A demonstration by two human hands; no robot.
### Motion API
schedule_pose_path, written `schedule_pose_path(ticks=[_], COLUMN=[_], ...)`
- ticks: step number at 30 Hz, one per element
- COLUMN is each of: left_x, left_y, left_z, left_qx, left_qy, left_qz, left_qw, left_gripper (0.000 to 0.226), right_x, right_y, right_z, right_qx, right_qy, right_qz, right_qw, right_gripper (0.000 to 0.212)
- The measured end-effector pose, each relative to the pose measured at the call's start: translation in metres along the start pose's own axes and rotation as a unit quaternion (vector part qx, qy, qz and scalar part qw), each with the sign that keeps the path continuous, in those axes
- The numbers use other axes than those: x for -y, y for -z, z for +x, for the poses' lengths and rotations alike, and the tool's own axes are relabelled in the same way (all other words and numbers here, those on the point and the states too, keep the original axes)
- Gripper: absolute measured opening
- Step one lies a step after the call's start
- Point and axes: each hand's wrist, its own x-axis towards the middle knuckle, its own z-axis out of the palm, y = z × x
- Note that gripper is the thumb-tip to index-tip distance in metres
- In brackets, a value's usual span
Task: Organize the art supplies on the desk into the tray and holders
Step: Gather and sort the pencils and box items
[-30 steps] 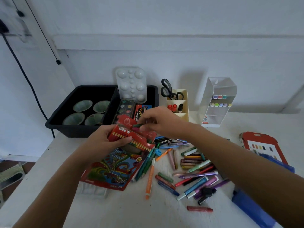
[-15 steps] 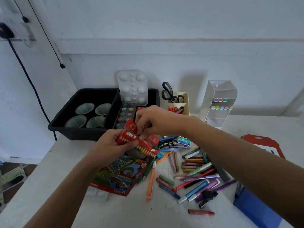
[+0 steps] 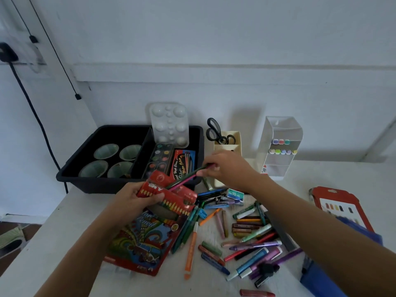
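My left hand (image 3: 137, 196) grips a red pencil box (image 3: 171, 195) above the desk, its flap open. My right hand (image 3: 229, 168) pinches the far ends of two coloured pencils (image 3: 186, 179), one green and one pink, whose near ends reach into the box. Behind them stands a black tray (image 3: 85, 181) holding green cups, a watercolour set (image 3: 160, 161), a red pencil pack and a white palette (image 3: 169, 123). A cream holder (image 3: 228, 144) with scissors and a clear marker holder (image 3: 280, 146) stand to the right.
Loose crayons, markers and pens (image 3: 248, 236) lie scattered on the white desk (image 3: 64, 243). A colourful pencil box (image 3: 141, 243) lies flat under my left hand. A red card pack (image 3: 338, 209) and a blue pouch (image 3: 321, 281) sit at the right. A staple box (image 3: 235, 194) lies mid-desk.
My right hand has moved right and away from the box, and two pencils now stick out from the box to its fingers. The view has tilted down slightly.
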Motion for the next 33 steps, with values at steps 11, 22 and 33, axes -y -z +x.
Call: schedule_pose_path(ticks=[11,22,33], left_x=[-0.003,-0.007,-0.011], left_y=[0.008,0.001,0.002], left_z=[0.008,0.002,0.003], left_qx=[0.039,0.035,0.026], left_qy=[0.044,0.002,-0.001], left_qz=[-0.055,-0.043,-0.083], left_qw=[0.997,0.998,0.996], left_gripper=[0.032,0.029,0.023], right_x=[0.010,0.038,0.039], right_y=[-0.021,-0.018,-0.018], right_z=[-0.010,-0.007,-0.018], right_qx=[-0.060,-0.024,-0.084], right_qy=[-0.131,-0.094,-0.070], right_qz=[0.707,0.550,0.526], right_qw=[0.692,0.830,0.843], right_gripper=[0.011,0.015,0.030])
